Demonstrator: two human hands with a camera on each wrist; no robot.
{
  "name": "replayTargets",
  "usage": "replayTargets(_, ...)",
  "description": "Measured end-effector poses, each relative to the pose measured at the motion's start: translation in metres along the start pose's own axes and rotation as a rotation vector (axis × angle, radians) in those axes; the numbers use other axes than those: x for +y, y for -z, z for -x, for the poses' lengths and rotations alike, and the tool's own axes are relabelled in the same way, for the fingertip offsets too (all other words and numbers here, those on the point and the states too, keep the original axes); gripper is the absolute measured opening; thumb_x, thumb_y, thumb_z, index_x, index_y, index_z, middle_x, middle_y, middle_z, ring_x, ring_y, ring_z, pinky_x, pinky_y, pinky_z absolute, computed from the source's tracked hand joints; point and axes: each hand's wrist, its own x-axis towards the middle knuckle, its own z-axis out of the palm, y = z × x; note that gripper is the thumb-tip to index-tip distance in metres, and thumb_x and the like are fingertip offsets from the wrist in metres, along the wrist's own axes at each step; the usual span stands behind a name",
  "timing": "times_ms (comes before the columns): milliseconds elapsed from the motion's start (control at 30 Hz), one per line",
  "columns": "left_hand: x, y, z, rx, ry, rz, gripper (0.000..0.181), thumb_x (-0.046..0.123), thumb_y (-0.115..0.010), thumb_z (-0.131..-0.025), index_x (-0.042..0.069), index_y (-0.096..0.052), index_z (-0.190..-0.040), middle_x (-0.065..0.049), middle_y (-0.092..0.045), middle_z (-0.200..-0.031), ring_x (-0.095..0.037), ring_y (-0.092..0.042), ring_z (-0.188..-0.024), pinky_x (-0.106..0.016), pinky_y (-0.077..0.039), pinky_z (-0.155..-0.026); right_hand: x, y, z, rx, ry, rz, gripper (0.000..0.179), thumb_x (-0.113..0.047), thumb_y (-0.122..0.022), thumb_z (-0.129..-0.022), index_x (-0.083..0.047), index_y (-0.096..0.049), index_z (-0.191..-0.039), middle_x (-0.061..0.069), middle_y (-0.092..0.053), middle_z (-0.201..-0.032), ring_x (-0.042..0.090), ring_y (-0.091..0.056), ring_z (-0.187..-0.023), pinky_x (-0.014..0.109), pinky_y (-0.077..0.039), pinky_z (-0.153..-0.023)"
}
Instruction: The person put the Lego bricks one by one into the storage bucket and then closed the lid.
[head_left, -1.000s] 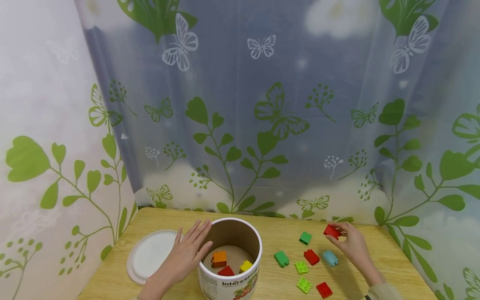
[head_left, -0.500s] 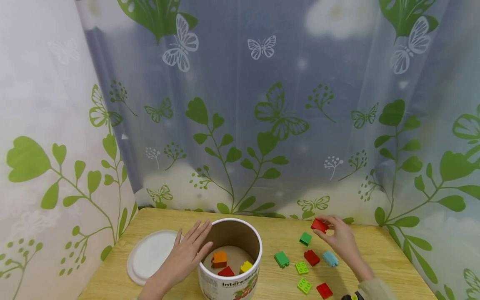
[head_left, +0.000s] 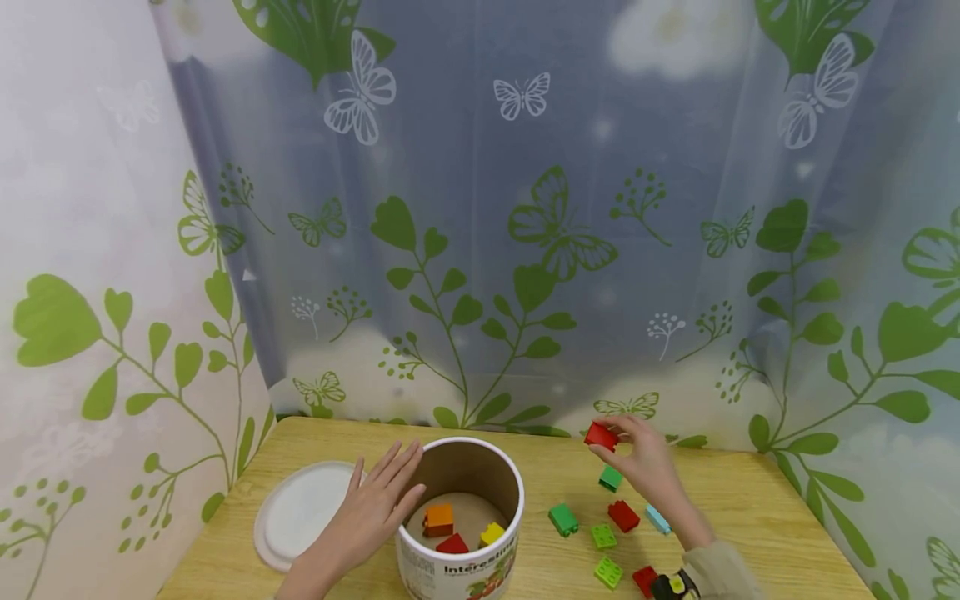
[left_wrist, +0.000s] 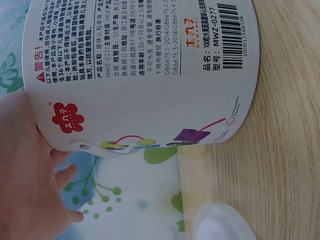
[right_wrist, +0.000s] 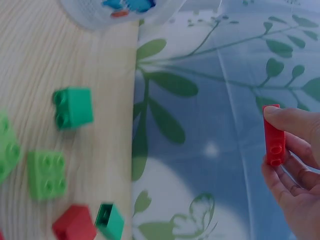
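Left hand (head_left: 372,510), fingers spread, likely steadies the lower-centre bucket (head_left: 420,568); right hand (head_left: 649,458), lower right, pinches a red block (head_left: 598,437).

The table (head_left: 727,479) has a pale yellow-brown wood grain, the lid (head_left: 303,508) near its left edge is white, and the tub (head_left: 422,575), farther in from that edge, is white with black lettering outside and brown within, around an orange block (head_left: 439,519), a yellow block (head_left: 491,533) and a red block (head_left: 452,544). Towards the table's right edge lie green blocks (head_left: 563,519), lime blocks (head_left: 608,572), red blocks (head_left: 623,516) and a light blue block (head_left: 657,520), while the raised block (head_left: 600,437) by the far edge is red. Beyond that edge, the blue-grey and white curtain (head_left: 480,150) bears green leaves and green and white butterflies.
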Motion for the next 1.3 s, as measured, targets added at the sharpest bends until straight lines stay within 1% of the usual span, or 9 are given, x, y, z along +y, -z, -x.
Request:
replayTargets(100, 0.000, 0.000, 0.000, -0.004, 0.002, 0.005, 0.062, 0.049, -0.042, -0.108, 0.019, -0.033, -0.161, 0.002, -0.029, -0.166, -0.026, -0.022, -0.154, -0.068, -0.003, -0.119, -0.010, -0.005, -0.005, -0.002, 0.024, -0.040, 0.039, -0.007, -0.086, -0.080, -0.002, -0.074, -0.117, 0.010, -0.070, -0.105, 0.027, -0.067, -0.092, 0.041, -0.060, -0.078)
replayTargets(267, 0.001, 0.001, 0.000, -0.012, 0.004, 0.008, 0.062, 0.051, -0.040, -0.107, 0.019, -0.032, -0.161, 0.001, -0.028, -0.166, -0.026, -0.021, -0.155, -0.068, -0.002, -0.119, -0.027, -0.013, -0.013, -0.026, 0.035, -0.071, 0.039, -0.008, -0.086, -0.081, -0.002, -0.073, -0.117, 0.011, -0.069, -0.106, 0.026, -0.067, -0.092, 0.044, -0.060, -0.079)
replayTargets(433, -0.001, 0.001, 0.001, -0.009, 0.002, 0.001, 0.062, 0.051, -0.040, -0.107, 0.020, -0.033, -0.161, 0.001, -0.029, -0.166, -0.026, -0.022, -0.155, -0.068, -0.003, -0.119, -0.046, -0.020, -0.022, -0.058, 0.045, -0.127, 0.039, -0.007, -0.085, -0.081, -0.003, -0.073, -0.118, 0.010, -0.068, -0.109, 0.026, -0.067, -0.095, 0.043, -0.060, -0.082)
replayTargets(600, 0.000, 0.001, 0.002, 0.002, -0.004, 0.004, 0.062, 0.050, -0.041, -0.107, 0.019, -0.033, -0.161, 0.000, -0.030, -0.166, -0.027, -0.023, -0.154, -0.068, -0.003, -0.119, -0.064, -0.031, -0.029, -0.085, 0.074, -0.157, 0.039, -0.008, -0.085, -0.082, -0.006, -0.073, -0.118, 0.006, -0.067, -0.108, 0.022, -0.068, -0.093, 0.039, -0.060, -0.081)
replayTargets(833, 0.000, 0.001, 0.001, -0.010, 0.000, 0.009, 0.061, 0.046, -0.044, -0.108, 0.020, -0.032, -0.161, 0.001, -0.028, -0.166, -0.026, -0.021, -0.155, -0.068, -0.002, -0.119, -0.088, -0.047, -0.033, -0.123, 0.117, -0.185, 0.037, -0.008, -0.085, -0.082, -0.006, -0.073, -0.117, 0.006, -0.067, -0.108, 0.022, -0.069, -0.093, 0.033, -0.060, -0.082)
replayTargets(967, 0.000, 0.002, 0.001, -0.011, 0.000, 0.004, 0.060, 0.045, -0.044, -0.108, 0.019, -0.033, -0.161, 0.001, -0.028, -0.166, -0.025, -0.021, -0.155, -0.068, -0.002, -0.119, -0.097, -0.055, -0.035, -0.147, 0.154, -0.170, 0.037, -0.012, -0.085, -0.083, -0.008, -0.073, -0.118, 0.004, -0.067, -0.109, 0.020, -0.068, -0.093, 0.031, -0.060, -0.082)
replayTargets(1067, 0.000, 0.002, 0.001, -0.012, -0.001, 0.005, 0.060, 0.045, -0.044, -0.108, 0.018, -0.033, -0.161, 0.000, -0.029, -0.166, -0.026, -0.021, -0.155, -0.068, -0.002, -0.120, -0.102, -0.062, -0.034, -0.166, 0.184, -0.177, 0.036, -0.014, -0.084, -0.085, -0.007, -0.073, -0.118, 0.004, -0.067, -0.109, 0.020, -0.068, -0.093, 0.033, -0.060, -0.082)
replayTargets(1200, 0.001, 0.003, 0.000, -0.022, 0.002, 0.008, 0.061, 0.048, -0.042, -0.108, 0.019, -0.033, -0.161, 0.001, -0.028, -0.166, -0.026, -0.021, -0.155, -0.067, -0.002, -0.120, -0.107, -0.070, -0.033, -0.186, 0.199, -0.195, 0.034, -0.014, -0.083, -0.085, -0.007, -0.073, -0.117, 0.004, -0.066, -0.108, 0.020, -0.068, -0.093, 0.036, -0.060, -0.083)
replayTargets(1300, 0.001, 0.003, 0.000, -0.027, 0.007, 0.006, 0.062, 0.050, -0.040, -0.108, 0.020, -0.033, -0.161, 0.002, -0.028, -0.166, -0.025, -0.021, -0.155, -0.067, -0.002, -0.120, -0.111, -0.076, -0.032, -0.200, 0.206, -0.195, 0.034, -0.013, -0.083, -0.085, -0.007, -0.073, -0.117, 0.004, -0.067, -0.107, 0.020, -0.068, -0.092, 0.035, -0.060, -0.083)
